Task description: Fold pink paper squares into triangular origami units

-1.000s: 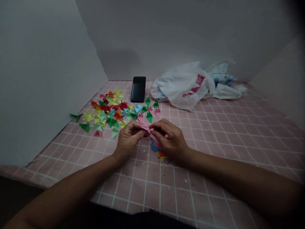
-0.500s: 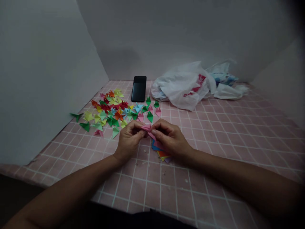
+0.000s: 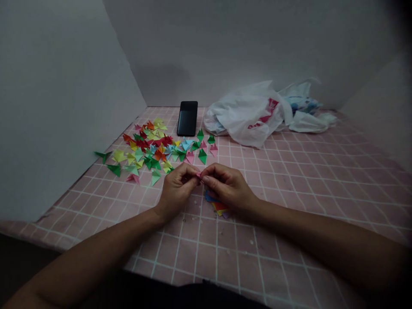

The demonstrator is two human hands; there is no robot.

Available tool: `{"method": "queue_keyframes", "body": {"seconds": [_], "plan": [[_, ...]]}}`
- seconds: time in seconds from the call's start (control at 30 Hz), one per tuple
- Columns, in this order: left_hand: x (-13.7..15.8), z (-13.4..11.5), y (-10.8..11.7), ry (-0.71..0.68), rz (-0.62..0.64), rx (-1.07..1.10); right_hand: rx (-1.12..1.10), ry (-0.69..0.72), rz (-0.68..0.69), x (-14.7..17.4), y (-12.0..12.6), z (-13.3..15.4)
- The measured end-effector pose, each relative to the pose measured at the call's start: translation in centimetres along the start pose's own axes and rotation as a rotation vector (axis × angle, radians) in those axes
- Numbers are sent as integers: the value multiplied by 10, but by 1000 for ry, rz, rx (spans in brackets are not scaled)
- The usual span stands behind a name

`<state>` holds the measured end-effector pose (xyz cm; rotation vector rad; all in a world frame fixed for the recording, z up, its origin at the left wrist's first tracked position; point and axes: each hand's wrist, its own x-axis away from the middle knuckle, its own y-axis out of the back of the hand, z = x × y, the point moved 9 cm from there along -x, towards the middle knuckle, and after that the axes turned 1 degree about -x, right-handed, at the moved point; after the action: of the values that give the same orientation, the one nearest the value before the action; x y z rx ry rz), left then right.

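Observation:
A small piece of folded pink paper point(image 3: 198, 175) is pinched between my two hands, mostly covered by the fingertips. My left hand point(image 3: 178, 186) grips it from the left with thumb and forefinger. From the other side my right hand point(image 3: 230, 186) holds it the same way. Beneath the right hand lies a stack of coloured paper squares point(image 3: 219, 207), with blue, orange, yellow and purple edges showing. Just beyond the left hand spreads a heap of small folded paper cranes point(image 3: 154, 161) in red, yellow, green, blue and pink.
A black phone point(image 3: 187, 119) lies on the table behind the cranes. White plastic bags point(image 3: 241, 113) with red print sit at the back, a blue-patterned package point(image 3: 302, 104) beside them. Walls border the left and back of the pink checked tablecloth point(image 3: 289, 171). Tiny white scraps lie near me.
The pink paper has turned between my fingers and now shows less. Both hands have drawn slightly closer together at the fingertips.

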<state>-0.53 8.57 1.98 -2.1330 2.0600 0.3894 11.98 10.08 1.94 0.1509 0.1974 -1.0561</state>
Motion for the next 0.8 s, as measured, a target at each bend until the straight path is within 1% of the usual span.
{"method": "queue_keyframes", "body": {"seconds": [0.07,0.17,0.4,0.5,0.6,0.8], "plan": [[0,-1,0,-16,7,-19,4,-5,7,1,-1,-1],[0,-3,0,-34,9,-53,91,29,18,1,0,1],[1,-7,0,-71,1,-150,461,284,30,5,-4,24],[2,-8,-1,-95,8,-205,561,366,16,8,-6,28],[3,-11,-1,-132,18,-261,583,385,-5,9,-5,29],[4,-16,-2,-178,20,-326,573,368,-9,9,-6,30]]}}
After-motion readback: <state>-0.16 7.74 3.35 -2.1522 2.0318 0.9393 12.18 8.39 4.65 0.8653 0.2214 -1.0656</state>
